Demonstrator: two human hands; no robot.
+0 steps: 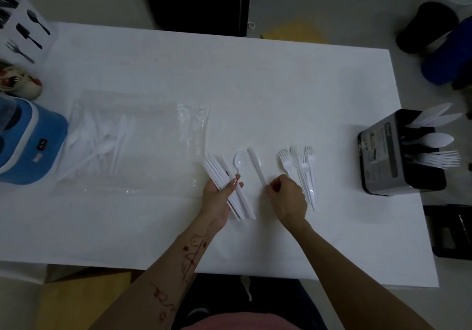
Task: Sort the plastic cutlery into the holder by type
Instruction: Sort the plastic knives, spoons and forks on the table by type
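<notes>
Forks [301,168] before holder [398,155]

- The left hand [219,196] lies palm up, fingers curled over a bundle of knives [227,186], thumb pressed across the top of the stack.
- The bundle runs diagonally through that grip, sticking out past the fingertips and past the heel of the palm.
- The left forearm [176,265] reaches in from below (red drawn marks run along its inner side).
- The right hand [287,195] is knuckles up, fingers bent, pinching the near end of a single knife [256,166].
- That knife's far end points away from the pinch.
- The right forearm [344,265] comes in from the lower right.
</notes>
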